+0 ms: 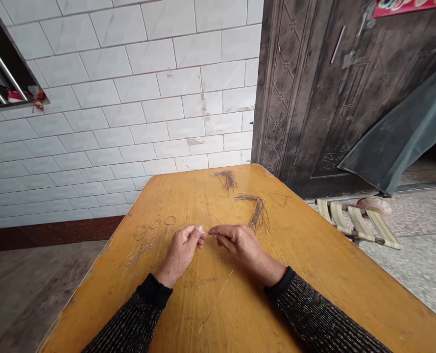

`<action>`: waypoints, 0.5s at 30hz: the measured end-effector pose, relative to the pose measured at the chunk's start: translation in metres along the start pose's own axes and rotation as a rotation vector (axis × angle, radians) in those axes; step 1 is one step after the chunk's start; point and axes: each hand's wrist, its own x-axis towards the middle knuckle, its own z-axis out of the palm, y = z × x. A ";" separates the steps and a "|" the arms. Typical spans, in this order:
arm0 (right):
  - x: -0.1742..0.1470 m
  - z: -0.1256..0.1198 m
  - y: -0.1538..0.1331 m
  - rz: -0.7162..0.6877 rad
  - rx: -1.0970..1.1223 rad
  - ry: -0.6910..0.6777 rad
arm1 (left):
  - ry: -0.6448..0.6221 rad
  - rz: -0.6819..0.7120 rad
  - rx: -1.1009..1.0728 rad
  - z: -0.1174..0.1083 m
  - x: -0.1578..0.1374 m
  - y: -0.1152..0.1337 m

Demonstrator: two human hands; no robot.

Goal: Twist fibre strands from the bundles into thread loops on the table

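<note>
My left hand [183, 247] is closed, its thumb and forefinger pinching a thin wire [205, 233]. The fingertips of my right hand [242, 245] are closed on the same wire from the other side, so only a short piece shows between the hands. Below them a thin wire strand [218, 301] runs toward the front of the table; whether it is part of the held wire I cannot tell. To the left of my left hand lie several wires with looped ends [155, 224]. A bent bundle of straight wires [256, 213] rests beyond my right hand.
The wooden table [188, 196] reaches to a white tiled wall [159, 108]. Another wire bundle [226, 179] lies near its far edge, with a bent wire [278, 199] to the right. A strapped folding stool [357, 223] stands on the floor by the dark door [313, 98].
</note>
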 end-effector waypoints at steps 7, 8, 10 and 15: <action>0.001 0.001 0.005 0.086 0.304 -0.038 | -0.089 0.021 -0.064 -0.004 0.002 0.000; 0.001 0.001 0.006 0.102 0.352 -0.046 | -0.078 0.010 -0.084 -0.004 0.003 -0.001; 0.001 0.003 0.007 0.135 0.437 -0.066 | -0.050 -0.016 -0.132 -0.003 0.004 -0.003; 0.001 0.005 0.008 0.224 0.607 -0.139 | -0.073 0.007 -0.160 -0.002 0.005 -0.003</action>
